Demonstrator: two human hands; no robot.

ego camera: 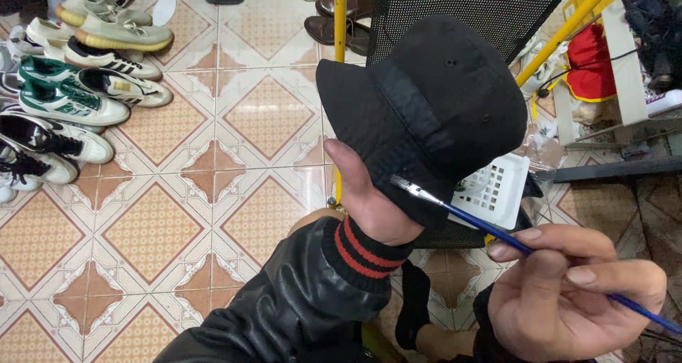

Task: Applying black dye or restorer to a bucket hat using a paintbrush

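Cap (433, 100) brim edge in left hand (373, 207); paintbrush (497, 231) touching.

Matt black cloth cap (433, 107); glossy blue brush handle (490, 229); shiny leather sleeve (284, 306); glazed floor tiles (213, 192).

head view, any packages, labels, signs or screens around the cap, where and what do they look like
No signs or screens.
Small tag: side of a green and white sneaker, upper left; yellowish rectangle.
Clear plastic bag: right of the black cap, beside the white slotted basket; crumpled, transparent.
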